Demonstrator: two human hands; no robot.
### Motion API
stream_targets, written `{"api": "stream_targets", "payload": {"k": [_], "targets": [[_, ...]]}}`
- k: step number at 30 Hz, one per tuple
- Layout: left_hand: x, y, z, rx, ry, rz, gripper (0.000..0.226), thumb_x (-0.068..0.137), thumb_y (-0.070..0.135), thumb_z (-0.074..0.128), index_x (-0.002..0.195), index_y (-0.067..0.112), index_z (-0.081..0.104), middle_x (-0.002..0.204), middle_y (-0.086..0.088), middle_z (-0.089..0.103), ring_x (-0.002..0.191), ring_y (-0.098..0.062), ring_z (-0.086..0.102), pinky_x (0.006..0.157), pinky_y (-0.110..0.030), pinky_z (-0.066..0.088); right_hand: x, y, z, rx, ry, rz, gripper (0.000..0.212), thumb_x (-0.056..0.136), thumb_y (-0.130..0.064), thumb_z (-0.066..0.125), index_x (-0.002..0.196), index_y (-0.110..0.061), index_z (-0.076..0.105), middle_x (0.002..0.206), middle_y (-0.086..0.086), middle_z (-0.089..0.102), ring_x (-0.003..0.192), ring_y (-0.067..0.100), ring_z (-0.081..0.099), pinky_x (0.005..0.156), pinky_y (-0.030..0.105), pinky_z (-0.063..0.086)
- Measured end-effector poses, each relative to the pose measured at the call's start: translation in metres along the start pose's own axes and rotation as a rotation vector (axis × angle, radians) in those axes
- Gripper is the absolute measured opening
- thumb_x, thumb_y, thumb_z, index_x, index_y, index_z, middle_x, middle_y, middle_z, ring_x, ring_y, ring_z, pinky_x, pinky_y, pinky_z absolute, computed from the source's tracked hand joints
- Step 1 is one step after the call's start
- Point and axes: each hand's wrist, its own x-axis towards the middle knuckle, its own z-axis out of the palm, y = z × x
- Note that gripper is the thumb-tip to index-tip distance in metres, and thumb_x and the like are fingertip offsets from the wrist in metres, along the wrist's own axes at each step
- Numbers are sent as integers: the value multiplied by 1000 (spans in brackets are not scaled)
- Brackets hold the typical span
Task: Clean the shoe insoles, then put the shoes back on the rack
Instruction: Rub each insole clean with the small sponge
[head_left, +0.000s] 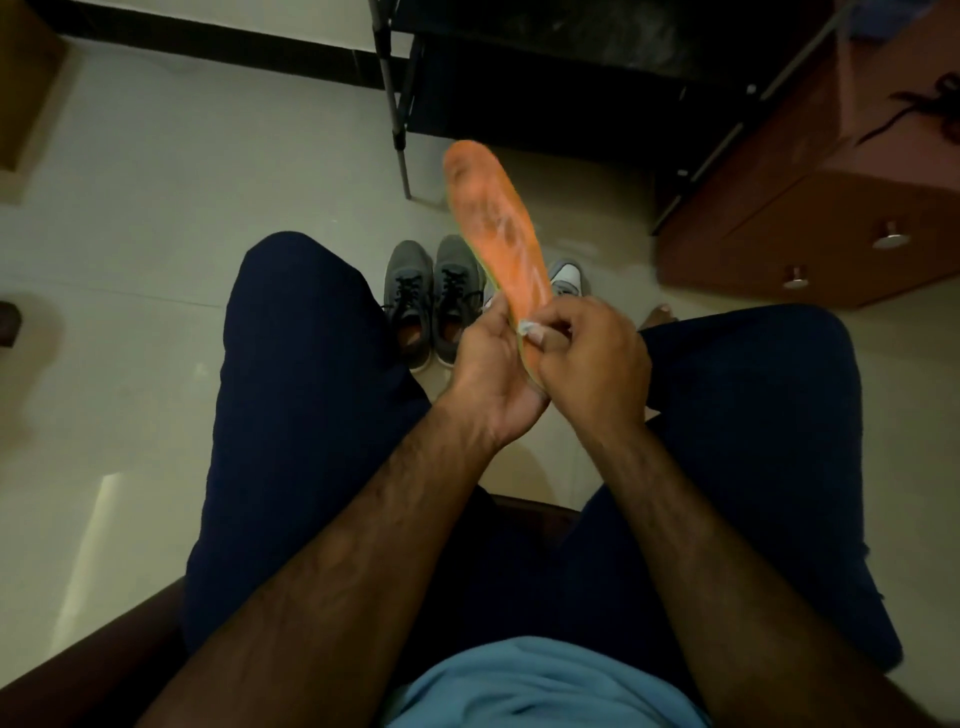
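An orange insole (493, 218) with a yellow-green edge stands up in front of me, its toe pointing away. My left hand (488, 369) grips its heel end from the left. My right hand (592, 364) pinches a small white wipe (530, 328) against the heel of the insole. On the floor between my knees stand two grey lace-up shoes (431, 301), side by side. A white and grey shoe (569, 278) shows partly behind the insole. The black shoe rack (519, 78) stands beyond them.
I sit on a dark seat with my knees apart in dark trousers. A brown drawer cabinet (810, 218) stands at the right, with black laces (924, 104) lying on top. The pale tiled floor (156, 208) stretches to the left.
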Motion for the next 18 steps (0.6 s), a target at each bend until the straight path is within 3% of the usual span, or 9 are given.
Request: {"api": "stream_targets", "payload": {"k": [3, 6, 9, 12, 16, 18], "targets": [[2, 5, -4, -15, -5, 15, 67, 107, 52, 33, 149, 2, 48, 129, -15, 63, 115, -27, 62, 112, -36, 45, -15, -3, 2, -17, -25, -24, 6, 91, -32, 71, 93, -29, 76, 95, -6, 70, 90, 18, 63, 80, 40, 53], [6, 8, -2, -12, -9, 5, 68, 107, 51, 34, 149, 0, 49, 138, -14, 56, 128, -28, 52, 104, -34, 52, -27, -4, -3, 0, -60, -20, 6, 90, -35, 72, 91, -31, 75, 94, -8, 70, 89, 16, 63, 77, 37, 51], [10, 1, -4, -9, -28, 7, 63, 109, 46, 33, 149, 0, 47, 139, -15, 54, 131, -25, 50, 122, -34, 32, 6, -1, -3, -53, 2, 83, 12, 89, -42, 71, 90, -31, 74, 91, -9, 71, 86, 18, 65, 74, 38, 55], [12, 3, -9, -24, 0, 11, 60, 108, 48, 34, 132, -1, 60, 119, -15, 65, 112, -26, 62, 122, -33, 32, -5, -6, -1, -97, -34, 49, 12, 92, -41, 69, 94, -31, 74, 95, -8, 69, 88, 18, 64, 73, 37, 53], [13, 6, -8, 6, 37, -6, 68, 105, 54, 34, 126, -4, 61, 109, -20, 66, 100, -27, 60, 101, -30, 39, -22, -6, -5, -113, -84, 16, 14, 92, -44, 69, 98, -32, 74, 98, -9, 67, 93, 18, 62, 77, 38, 53], [14, 2, -5, 29, 61, 32, 62, 108, 47, 33, 125, -5, 61, 115, -20, 64, 108, -28, 60, 114, -32, 35, 1, -3, -6, -132, -25, 69, 17, 92, -47, 70, 98, -31, 74, 95, -8, 69, 90, 19, 65, 74, 40, 56]]}}
